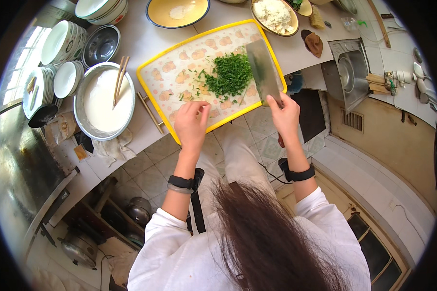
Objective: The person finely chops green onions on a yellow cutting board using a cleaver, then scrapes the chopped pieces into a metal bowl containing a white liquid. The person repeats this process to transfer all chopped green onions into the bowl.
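My right hand (pixel 284 111) grips a Chinese cleaver (pixel 264 69). Its broad blade lies along the right side of a heap of finely chopped green herbs (pixel 230 74). The heap rests on a cutting board (pixel 160 78) with a yellow rim and a printed pattern. Loose green bits are scattered to the left of the heap. My left hand (pixel 193 122) is over the board's near left edge, fingers curled with the thumb and fingertips close together. Whether something small is between those fingertips I cannot tell.
Left of the board stands a large basin (pixel 105 105) of white batter or dough, with chopsticks (pixel 120 82) in it. Stacked bowls (pixel 60 42) and plates (pixel 40 87) are beyond. A yellow bowl (pixel 178 14) and a bowl of white crumbly food (pixel 275 18) sit behind. A sink (pixel 349 71) is at right.
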Available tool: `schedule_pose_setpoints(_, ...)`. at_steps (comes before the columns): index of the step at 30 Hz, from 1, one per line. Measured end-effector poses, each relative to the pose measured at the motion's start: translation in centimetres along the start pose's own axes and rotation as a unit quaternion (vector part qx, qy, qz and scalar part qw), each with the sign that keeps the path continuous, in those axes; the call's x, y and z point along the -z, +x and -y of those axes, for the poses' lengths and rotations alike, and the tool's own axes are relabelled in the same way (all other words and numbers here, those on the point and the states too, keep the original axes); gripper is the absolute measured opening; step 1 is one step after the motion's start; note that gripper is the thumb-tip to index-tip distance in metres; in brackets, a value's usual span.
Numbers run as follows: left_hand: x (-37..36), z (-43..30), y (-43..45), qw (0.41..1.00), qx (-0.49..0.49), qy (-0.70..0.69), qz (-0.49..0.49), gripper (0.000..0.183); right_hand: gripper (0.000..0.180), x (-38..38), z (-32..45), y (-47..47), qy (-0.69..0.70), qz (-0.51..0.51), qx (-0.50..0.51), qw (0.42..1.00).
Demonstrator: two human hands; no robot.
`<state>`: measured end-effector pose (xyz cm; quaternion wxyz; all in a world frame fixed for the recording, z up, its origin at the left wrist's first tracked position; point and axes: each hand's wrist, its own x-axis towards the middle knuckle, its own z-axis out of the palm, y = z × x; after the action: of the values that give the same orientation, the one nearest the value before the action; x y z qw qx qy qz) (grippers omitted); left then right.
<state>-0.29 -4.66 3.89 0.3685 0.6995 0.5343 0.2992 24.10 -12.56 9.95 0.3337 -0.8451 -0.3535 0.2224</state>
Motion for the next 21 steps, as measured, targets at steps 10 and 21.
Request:
schedule_pose_setpoints(10, -9.7, -5.0, 0.8, 0.977, -0.117, 0.178, -0.027, 0.021, 0.022, 3.1, -4.5, 3.0, 0.011, 0.063, -0.047, 0.997)
schedule_pose_setpoints(21, -6.7, -6.4, 0.9, 0.966, -0.096, 0.233, -0.055, 0.014, 0.023, 4.0, -4.9, 6.0, 0.074, 0.151, -0.016, 0.986)
